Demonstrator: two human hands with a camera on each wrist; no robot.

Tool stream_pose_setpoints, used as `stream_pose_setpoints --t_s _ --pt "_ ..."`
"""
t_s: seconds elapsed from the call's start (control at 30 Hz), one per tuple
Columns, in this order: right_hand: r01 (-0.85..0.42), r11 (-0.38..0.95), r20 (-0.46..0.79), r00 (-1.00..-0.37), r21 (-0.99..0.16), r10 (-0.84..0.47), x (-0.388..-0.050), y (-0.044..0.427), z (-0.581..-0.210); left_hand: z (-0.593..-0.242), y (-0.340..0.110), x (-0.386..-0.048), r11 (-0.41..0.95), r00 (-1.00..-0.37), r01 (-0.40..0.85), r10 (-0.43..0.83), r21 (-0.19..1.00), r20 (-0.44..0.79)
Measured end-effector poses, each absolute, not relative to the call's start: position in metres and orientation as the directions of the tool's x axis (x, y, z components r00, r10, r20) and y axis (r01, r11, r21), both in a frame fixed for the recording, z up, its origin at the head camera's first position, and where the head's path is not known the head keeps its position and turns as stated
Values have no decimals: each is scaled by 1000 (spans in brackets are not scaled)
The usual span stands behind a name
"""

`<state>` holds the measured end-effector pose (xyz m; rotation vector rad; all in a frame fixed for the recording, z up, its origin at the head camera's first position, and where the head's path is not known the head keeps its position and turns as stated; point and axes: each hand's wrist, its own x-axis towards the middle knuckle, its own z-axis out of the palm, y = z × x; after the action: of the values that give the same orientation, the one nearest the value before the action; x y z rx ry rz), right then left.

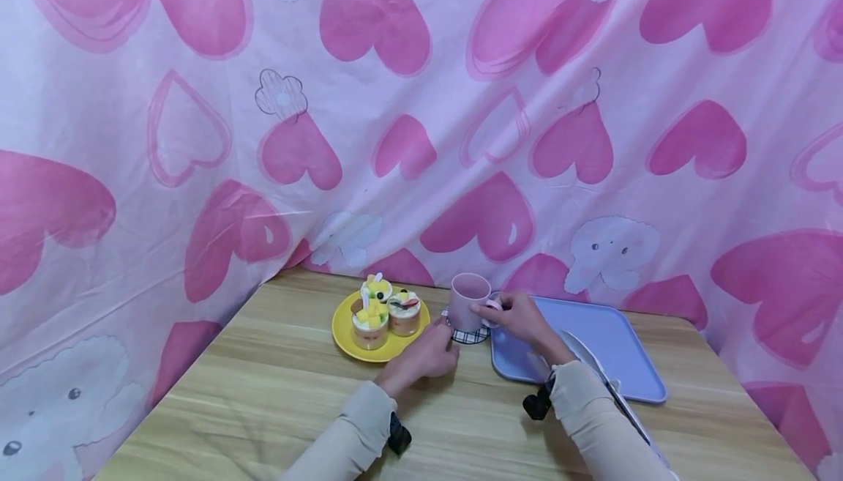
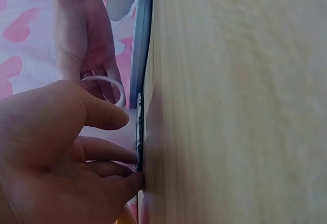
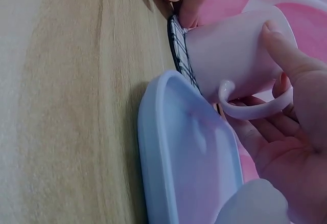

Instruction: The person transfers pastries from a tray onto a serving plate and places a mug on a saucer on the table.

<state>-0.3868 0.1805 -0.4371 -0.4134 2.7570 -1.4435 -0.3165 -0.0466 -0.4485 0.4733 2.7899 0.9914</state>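
A pink mug [image 1: 469,304] stands on a black-and-white checked coaster [image 1: 469,334] in the head view. My right hand [image 1: 523,318] holds the mug at its handle side. In the right wrist view the thumb lies along the wall of the mug [image 3: 235,50], and the other fingers are behind the handle. From the left, my left hand [image 1: 424,353] reaches the near left edge of the coaster. Its fingertips touch the rim of the coaster [image 2: 139,132] in the left wrist view, while the thumb stays apart from it.
Left of the mug is a yellow plate [image 1: 342,331] bearing 3 dessert cups topped with fruit. A blue tray [image 1: 632,364] lies right of the coaster. Beside the right forearm is a long, slim silvery thing [image 1: 615,386], its kind unclear. A heart-patterned curtain [image 1: 395,195] hangs behind the table.
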Motion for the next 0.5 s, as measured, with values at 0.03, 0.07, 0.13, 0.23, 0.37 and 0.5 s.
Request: stream_pose_setpoints --t_s 0.03,0.07,0.13,0.23,0.37,0.5 --pt "-227 549 112 -966 -804 -235 -387 182 -437 -449 -46 -317 732 -940 243 341 637 -33" --pt "-225 555 107 -966 -801 -236 -387 182 -437 -449 -46 -317 730 -939 243 343 639 -34" --pt "-228 561 104 -964 -796 -245 -386 185 -437 -450 -46 -318 725 -937 245 348 644 -36" --pt "-253 560 120 -957 -789 -264 -383 188 -435 -450 -48 -318 713 -935 255 354 653 -21" --pt "-295 559 151 -945 -775 -289 -379 193 -433 -449 -54 -319 697 -936 265 351 666 6" --pt "-318 576 175 -941 -753 -290 -374 199 -430 -445 -59 -320 665 -943 259 330 700 36"
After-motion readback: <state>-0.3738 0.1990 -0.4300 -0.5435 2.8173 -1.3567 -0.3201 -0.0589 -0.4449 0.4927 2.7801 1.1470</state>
